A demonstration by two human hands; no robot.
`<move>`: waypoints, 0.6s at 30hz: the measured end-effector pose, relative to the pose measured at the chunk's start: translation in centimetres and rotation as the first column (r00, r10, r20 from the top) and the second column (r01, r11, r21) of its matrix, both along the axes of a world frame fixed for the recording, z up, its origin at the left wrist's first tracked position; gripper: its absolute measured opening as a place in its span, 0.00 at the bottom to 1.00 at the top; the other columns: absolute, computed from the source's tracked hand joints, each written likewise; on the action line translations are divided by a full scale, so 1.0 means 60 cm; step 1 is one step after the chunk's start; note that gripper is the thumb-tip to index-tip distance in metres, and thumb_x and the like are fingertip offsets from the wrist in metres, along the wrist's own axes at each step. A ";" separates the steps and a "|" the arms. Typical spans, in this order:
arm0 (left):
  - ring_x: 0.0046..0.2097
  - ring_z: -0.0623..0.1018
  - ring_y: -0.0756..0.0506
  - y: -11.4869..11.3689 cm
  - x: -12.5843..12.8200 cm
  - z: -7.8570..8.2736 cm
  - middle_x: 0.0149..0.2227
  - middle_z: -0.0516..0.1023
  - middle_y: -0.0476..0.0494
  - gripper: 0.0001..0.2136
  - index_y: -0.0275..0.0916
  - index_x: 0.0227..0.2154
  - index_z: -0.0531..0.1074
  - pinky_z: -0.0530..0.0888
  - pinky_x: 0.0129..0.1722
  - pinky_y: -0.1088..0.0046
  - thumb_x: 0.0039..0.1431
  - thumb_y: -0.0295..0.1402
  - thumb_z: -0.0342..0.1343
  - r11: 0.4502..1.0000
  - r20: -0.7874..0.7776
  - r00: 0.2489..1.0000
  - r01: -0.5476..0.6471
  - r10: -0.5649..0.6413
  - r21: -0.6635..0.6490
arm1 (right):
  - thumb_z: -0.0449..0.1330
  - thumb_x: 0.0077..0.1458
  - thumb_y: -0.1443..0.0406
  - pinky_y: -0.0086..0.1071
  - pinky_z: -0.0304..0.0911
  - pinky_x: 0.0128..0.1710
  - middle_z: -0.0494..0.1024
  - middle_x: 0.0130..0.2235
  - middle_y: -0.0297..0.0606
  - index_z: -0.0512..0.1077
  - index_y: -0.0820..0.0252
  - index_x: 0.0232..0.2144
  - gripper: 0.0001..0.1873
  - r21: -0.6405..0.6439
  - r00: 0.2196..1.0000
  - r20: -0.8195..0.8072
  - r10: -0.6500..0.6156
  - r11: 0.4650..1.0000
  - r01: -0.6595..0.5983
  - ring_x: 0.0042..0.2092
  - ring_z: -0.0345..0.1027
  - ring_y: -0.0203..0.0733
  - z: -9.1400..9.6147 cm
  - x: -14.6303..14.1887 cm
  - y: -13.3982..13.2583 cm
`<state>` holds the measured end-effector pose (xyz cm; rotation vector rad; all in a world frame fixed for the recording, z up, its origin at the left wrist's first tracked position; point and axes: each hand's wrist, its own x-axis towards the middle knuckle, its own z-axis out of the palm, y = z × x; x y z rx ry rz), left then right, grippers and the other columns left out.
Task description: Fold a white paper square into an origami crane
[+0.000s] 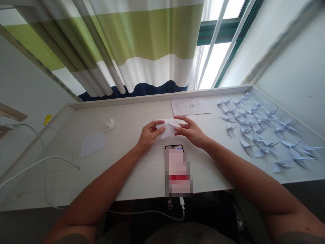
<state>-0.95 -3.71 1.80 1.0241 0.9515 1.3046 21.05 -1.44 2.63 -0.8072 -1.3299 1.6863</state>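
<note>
The folded sheet of pale paper (166, 128) is positioned mid-table, just beyond the top edge of a smartphone (175, 169) whose screen is obscured. The left hand (149, 136) grasps the sheet's left portion between thumb and fingers. The right hand (190, 131) pinches its right end with the fingertips. A written sheet (190, 105) lies near the rear edge of the table (63, 176). To the left are a crumpled paper scrap (110, 125) and a flat paper diamond (92, 144). To the right, numerous paper cranes (256, 132) stand grouped together. A white cable (50, 157) runs across the left side.
</note>
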 end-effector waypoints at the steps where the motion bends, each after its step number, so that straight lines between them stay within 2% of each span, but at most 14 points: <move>1: 0.40 0.80 0.47 0.000 0.000 0.000 0.39 0.84 0.45 0.23 0.39 0.44 0.81 0.76 0.44 0.68 0.46 0.39 0.78 1.000 0.020 1.000 0.013 -0.013 -0.007 | 0.76 0.54 0.58 0.43 0.76 0.50 0.86 0.40 0.36 0.71 0.53 0.60 0.34 0.001 1.000 -0.009 0.004 1.000 -0.004 0.42 0.80 0.43 0.000 0.000 0.000; 7: 0.39 0.81 0.47 -0.001 -0.003 0.003 0.38 0.85 0.46 0.22 0.40 0.42 0.78 0.75 0.43 0.69 0.45 0.38 0.78 0.997 0.017 0.997 0.079 -0.078 -0.021 | 0.77 0.53 0.59 0.41 0.75 0.48 0.86 0.41 0.36 0.72 0.52 0.58 0.33 0.012 0.997 -0.061 0.050 0.999 -0.050 0.42 0.80 0.42 -0.004 0.000 0.003; 12: 0.34 0.79 0.49 -0.002 -0.002 0.005 0.33 0.83 0.50 0.22 0.40 0.38 0.75 0.74 0.37 0.72 0.44 0.39 0.79 0.998 0.038 0.998 0.060 -0.059 -0.036 | 0.77 0.52 0.59 0.40 0.76 0.46 0.85 0.41 0.34 0.78 0.52 0.51 0.25 0.052 0.998 -0.043 0.038 0.998 -0.036 0.41 0.78 0.40 -0.004 -0.003 0.003; 18: 0.41 0.82 0.46 0.002 -0.002 -0.002 0.40 0.85 0.45 0.25 0.40 0.47 0.79 0.77 0.45 0.67 0.46 0.39 0.79 0.998 -0.013 1.000 -0.022 0.022 0.054 | 0.78 0.50 0.58 0.40 0.76 0.46 0.84 0.43 0.35 0.83 0.53 0.44 0.19 0.097 1.000 -0.015 -0.028 0.995 0.029 0.43 0.77 0.40 -0.006 -0.005 0.004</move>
